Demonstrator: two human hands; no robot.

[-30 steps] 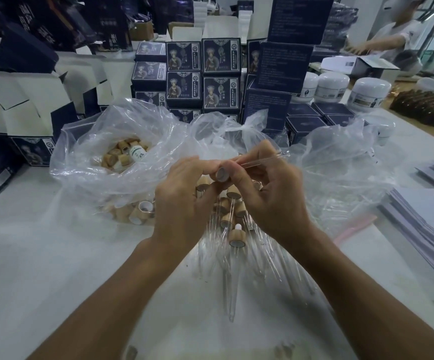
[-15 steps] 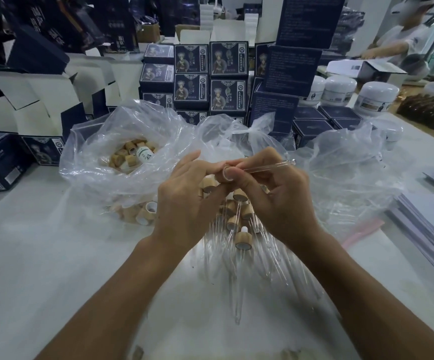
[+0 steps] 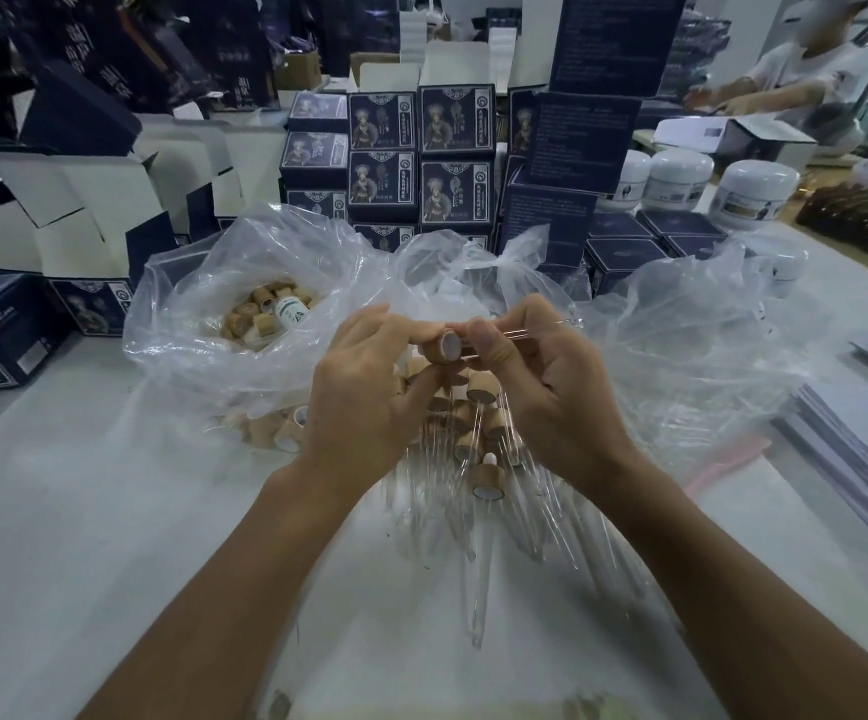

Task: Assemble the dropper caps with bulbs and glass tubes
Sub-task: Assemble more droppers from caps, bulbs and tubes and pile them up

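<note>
**Cap and glass tube held together above the pile**

We hold our left hand (image 3: 369,392) and right hand (image 3: 541,387) close together over the middle of the white table (image 3: 83,511). Between them sits a dropper cap (image 3: 442,347), a short wood-coloured cylinder whose pale round end faces us. Our left fingers curl around it, pinching its side between thumb and fingertips. Our right hand pinches a glass tube (image 3: 520,332), thin and clear, which runs from the cap up and to the right, past the index finger. The tube's near end meets the cap; we cannot tell how far it sits inside.

Below our hands lies a heap of finished droppers (image 3: 483,475), each with the same wood-coloured collar and a long clear tube pointing toward us, spread on clear plastic sheeting (image 3: 681,366). One of them shows a small white bulb tip above its collar. To the left, an open plastic bag (image 3: 203,324) holds more loose caps (image 3: 252,314) and a small white labelled bottle (image 3: 290,311).

Behind the bags stand stacked dark blue printed boxes (image 3: 421,153), with white jars (image 3: 754,192) to the right. Flat stacks of paper (image 3: 858,439) lie at the table's right edge.
</note>
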